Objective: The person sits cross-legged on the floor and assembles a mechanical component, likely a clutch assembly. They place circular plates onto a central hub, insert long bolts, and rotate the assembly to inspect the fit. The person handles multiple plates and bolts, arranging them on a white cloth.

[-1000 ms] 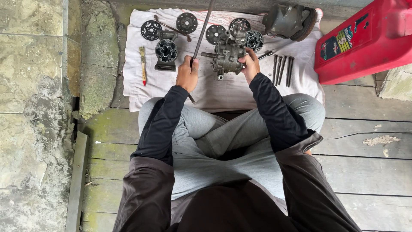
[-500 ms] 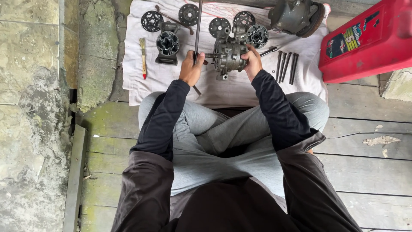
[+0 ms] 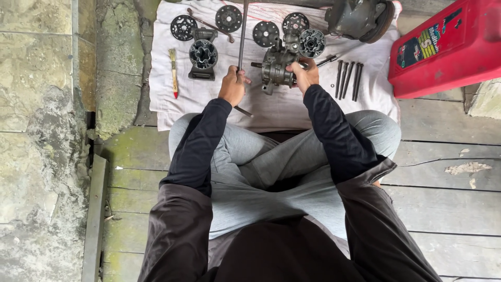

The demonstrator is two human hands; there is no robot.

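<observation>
Wooden plank floor (image 3: pixel 449 209) under a seated, cross-legged person; mossy stone wall (image 3: pixel 36 130) on the left; white cloth (image 3: pixel 271 107) spread ahead of the knees, carrying the parts; red plastic canister (image 3: pixel 443 49) at upper right, overlapping the cloth's corner; dark metal housing (image 3: pixel 360 18) at the cloth's top edge; grey metal assembly (image 3: pixel 279 68) near cloth centre, right hand (image 3: pixel 303 75) closed over its near side, fingers wrapped on the casting; left hand (image 3: pixel 232 86) fisted around a long metal rod (image 3: pixel 242 39) that runs up and away from the hand, its lower end showing below the fist; toothed block (image 3: pixel 202 56) just left of the rod; four round slotted discs (image 3: pixel 228 18) along the top; row of long bolts (image 3: pixel 348 79) right of the assembly; small brush (image 3: pixel 173 70) near the cloth's left edge. Risk, as judgement: rod could slip off the assembly under leverage and strike the right-hand knuckles; assembly could twist on loose cloth and scatter bolts between planks.
</observation>
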